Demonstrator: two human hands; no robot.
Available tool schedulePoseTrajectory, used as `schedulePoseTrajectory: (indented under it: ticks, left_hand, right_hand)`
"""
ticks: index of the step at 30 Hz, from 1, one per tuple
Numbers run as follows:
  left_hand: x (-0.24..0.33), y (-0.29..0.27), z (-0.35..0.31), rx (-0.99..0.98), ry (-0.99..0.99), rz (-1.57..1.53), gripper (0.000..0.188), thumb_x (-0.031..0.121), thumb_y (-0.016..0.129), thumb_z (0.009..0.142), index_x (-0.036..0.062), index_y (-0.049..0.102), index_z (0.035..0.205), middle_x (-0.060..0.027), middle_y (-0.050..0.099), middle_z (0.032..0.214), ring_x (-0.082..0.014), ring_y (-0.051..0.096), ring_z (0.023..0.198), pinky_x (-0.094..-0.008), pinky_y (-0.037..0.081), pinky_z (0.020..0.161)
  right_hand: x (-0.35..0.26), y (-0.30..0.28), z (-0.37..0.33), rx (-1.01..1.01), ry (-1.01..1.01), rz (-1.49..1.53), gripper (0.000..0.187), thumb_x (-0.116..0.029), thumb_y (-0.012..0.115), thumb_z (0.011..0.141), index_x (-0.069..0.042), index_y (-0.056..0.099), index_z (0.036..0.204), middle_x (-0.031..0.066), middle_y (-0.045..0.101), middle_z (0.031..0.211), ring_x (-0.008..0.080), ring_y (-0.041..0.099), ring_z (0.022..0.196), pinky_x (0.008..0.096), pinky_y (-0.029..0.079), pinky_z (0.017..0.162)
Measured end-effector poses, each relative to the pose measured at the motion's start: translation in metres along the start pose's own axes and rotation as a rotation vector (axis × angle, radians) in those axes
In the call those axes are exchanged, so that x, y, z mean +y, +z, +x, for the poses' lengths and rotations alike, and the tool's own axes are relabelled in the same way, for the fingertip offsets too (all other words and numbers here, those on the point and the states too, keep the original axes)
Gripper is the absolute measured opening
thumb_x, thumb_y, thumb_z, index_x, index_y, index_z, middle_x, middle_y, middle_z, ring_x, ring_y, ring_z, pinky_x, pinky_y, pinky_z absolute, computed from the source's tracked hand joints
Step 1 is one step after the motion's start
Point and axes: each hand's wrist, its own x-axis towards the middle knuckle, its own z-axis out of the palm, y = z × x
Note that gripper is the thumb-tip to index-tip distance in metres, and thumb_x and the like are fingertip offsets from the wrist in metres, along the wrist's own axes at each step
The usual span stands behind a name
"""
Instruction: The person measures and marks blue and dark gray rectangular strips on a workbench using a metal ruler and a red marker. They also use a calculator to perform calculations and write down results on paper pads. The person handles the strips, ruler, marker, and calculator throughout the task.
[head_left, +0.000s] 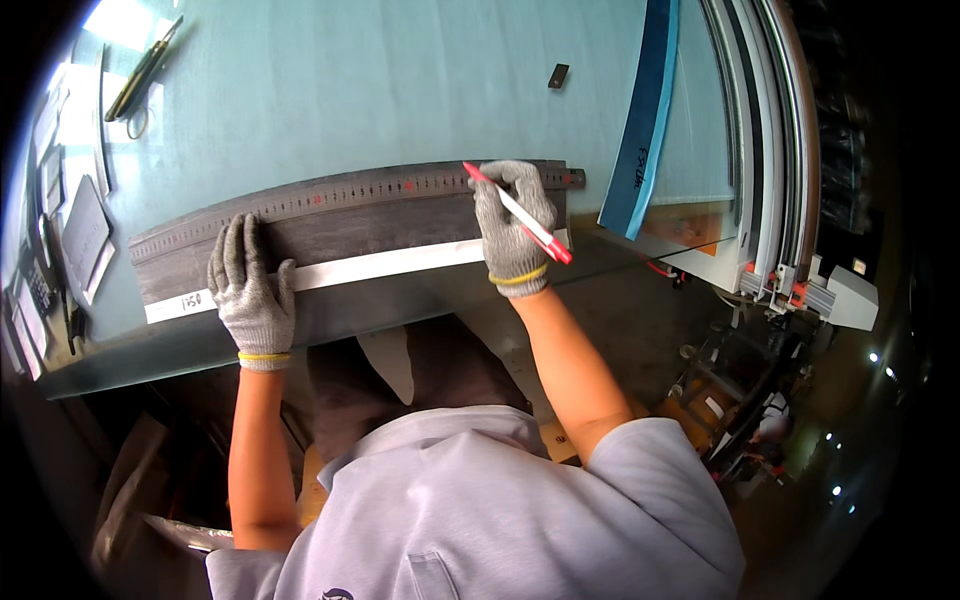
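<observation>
A dark grey strip of material (385,226) lies across the near edge of the table, with a white band (390,260) along its near side. On its far side rests a long metal ruler (350,193). My left hand (255,305), in a grey knitted glove with a yellow cuff, lies flat on the strip, its fingertips touching the ruler. Gloved alike, my right hand (512,238) grips a white marker pen (522,214) with red ends. One red end points at the ruler near its right part; whether it touches cannot be made out.
A pair of dark-handled tools (143,80) lies far left, above papers and cards (88,235). One small dark piece (558,76) sits farther back. To the right are a blue strip (642,135) and a metal rail (785,140). The table's near edge (150,368) curves below my hands.
</observation>
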Motion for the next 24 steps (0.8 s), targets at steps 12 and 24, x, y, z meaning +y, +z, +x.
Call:
schedulePoseTrajectory:
  ticks: [12, 24]
  left_hand:
    - [0.002, 0.001, 0.001, -0.029, -0.016, 0.027, 0.059, 0.029, 0.067, 0.095, 0.0061, 0.056, 0.148, -0.0156, 0.055, 0.151, -0.0361, 0.051, 0.14, -0.0468, 0.036, 0.117]
    - [0.0, 0.001, 0.002, -0.039, 0.0, 0.02, 0.058, 0.025, 0.067, 0.094, 0.0051, 0.056, 0.147, -0.0175, 0.056, 0.15, -0.0374, 0.052, 0.139, -0.0467, 0.036, 0.117]
  right_hand:
    - [0.032, 0.006, 0.023, -0.22, -0.062, 0.009, 0.01, 0.0, 0.073, 0.087, -0.005, 0.064, 0.087, 0.0078, 0.066, 0.073, 0.0201, 0.063, 0.058, 0.0316, 0.051, 0.056]
    - [0.028, 0.005, 0.024, -0.235, -0.088, 0.013, 0.011, 0.001, 0.074, 0.084, -0.005, 0.065, 0.087, 0.0107, 0.067, 0.077, 0.0289, 0.068, 0.066, 0.0357, 0.054, 0.061]
